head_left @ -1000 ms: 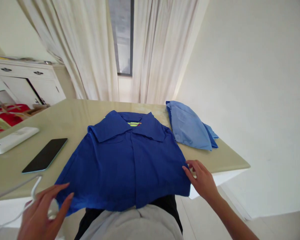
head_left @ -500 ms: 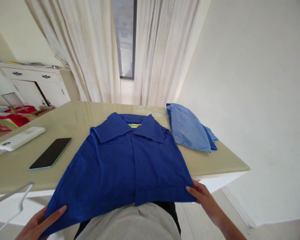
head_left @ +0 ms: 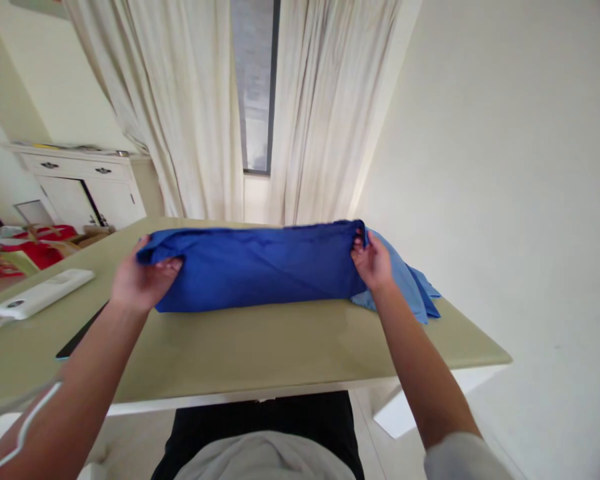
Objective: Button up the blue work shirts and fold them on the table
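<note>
A dark blue shirt (head_left: 260, 267) lies folded in half across the far part of the beige table (head_left: 260, 347). My left hand (head_left: 143, 283) grips the shirt's left edge with fingers curled round the cloth. My right hand (head_left: 373, 260) pinches its right edge. Both arms reach forward over the table. The shirt's collar is hidden under the fold.
A light blue folded garment (head_left: 410, 283) lies just right of my right hand, partly under the dark shirt. A white remote-like device (head_left: 40, 293) and a black phone (head_left: 77, 337) lie at the left. A white cable (head_left: 20, 413) hangs near my left arm. Curtains and a white cabinet (head_left: 80, 187) stand behind.
Both hands took hold of the shirt's lower hem and carried it up and away over the collar, folding the shirt in half. The camera view tilted slightly upward.
</note>
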Demonstrator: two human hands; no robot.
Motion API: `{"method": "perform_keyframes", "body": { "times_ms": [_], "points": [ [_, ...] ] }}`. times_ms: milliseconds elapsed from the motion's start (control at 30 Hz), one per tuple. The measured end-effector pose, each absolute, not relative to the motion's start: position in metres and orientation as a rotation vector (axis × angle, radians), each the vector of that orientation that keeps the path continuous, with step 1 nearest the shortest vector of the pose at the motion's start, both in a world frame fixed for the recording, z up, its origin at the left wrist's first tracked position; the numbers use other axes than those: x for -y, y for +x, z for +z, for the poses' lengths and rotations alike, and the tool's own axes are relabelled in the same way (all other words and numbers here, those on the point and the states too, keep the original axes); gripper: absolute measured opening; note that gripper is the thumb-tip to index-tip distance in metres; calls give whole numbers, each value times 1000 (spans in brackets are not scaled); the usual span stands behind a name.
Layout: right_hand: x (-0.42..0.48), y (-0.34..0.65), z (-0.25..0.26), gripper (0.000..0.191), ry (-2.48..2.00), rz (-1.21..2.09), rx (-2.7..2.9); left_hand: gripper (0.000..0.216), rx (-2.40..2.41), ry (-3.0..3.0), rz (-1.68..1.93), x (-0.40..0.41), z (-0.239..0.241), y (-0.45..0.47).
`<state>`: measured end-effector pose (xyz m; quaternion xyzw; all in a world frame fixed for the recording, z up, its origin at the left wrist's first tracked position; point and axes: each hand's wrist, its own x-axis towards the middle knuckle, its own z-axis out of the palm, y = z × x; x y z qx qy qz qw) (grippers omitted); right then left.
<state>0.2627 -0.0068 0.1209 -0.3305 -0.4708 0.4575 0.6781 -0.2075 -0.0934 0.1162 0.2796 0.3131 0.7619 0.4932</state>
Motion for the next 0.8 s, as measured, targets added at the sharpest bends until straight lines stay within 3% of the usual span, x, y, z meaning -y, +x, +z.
{"method": "perform_keyframes", "body": {
  "times_ms": [67, 167, 300, 500, 667, 800],
  "points": [
    [-33, 253, 121, 38, -1012, 843, 1151, 23, -816, 602, 1834, 62, 126, -210],
    [-47, 262, 87, 45, -1310, 543, 1231, 4, -1242, 537, 1802, 50, 97, -225],
    [-7, 299, 20, 52, -1602, 219, 1498, 22, -1813, 798, 1580, 75, 34, -246],
    [19, 318, -17, 61, -1717, 439, 1598, 66, -1943, 1217, 1175, 106, 10, -249],
    [4, 304, 3, 57, -1514, 756, 1502, 75, -1820, 1240, 1272, 117, 22, -244],
    [49, 323, 28, 64, -1426, 923, 1560, 79, -1856, 1236, 1280, 153, 27, -265]
  ]
}}
